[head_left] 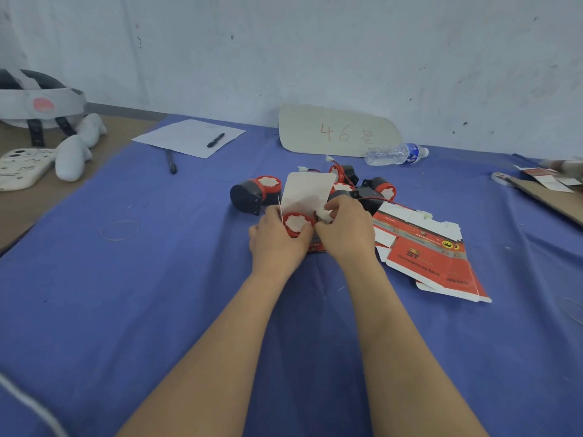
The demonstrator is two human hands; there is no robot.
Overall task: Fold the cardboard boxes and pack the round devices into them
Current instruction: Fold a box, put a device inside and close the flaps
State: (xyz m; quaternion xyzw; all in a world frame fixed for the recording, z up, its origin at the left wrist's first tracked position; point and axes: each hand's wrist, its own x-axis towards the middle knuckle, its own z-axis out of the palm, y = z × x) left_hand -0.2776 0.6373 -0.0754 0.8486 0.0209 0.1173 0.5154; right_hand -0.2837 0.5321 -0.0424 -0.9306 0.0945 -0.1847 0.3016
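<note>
Left hand [277,239] grips round device [297,223]; right hand [345,230] pinches white connector [324,216].

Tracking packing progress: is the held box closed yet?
Open: the box has its white flap raised; the left hand grips it, a round device at its mouth; the right hand pinches a white connector.
</note>
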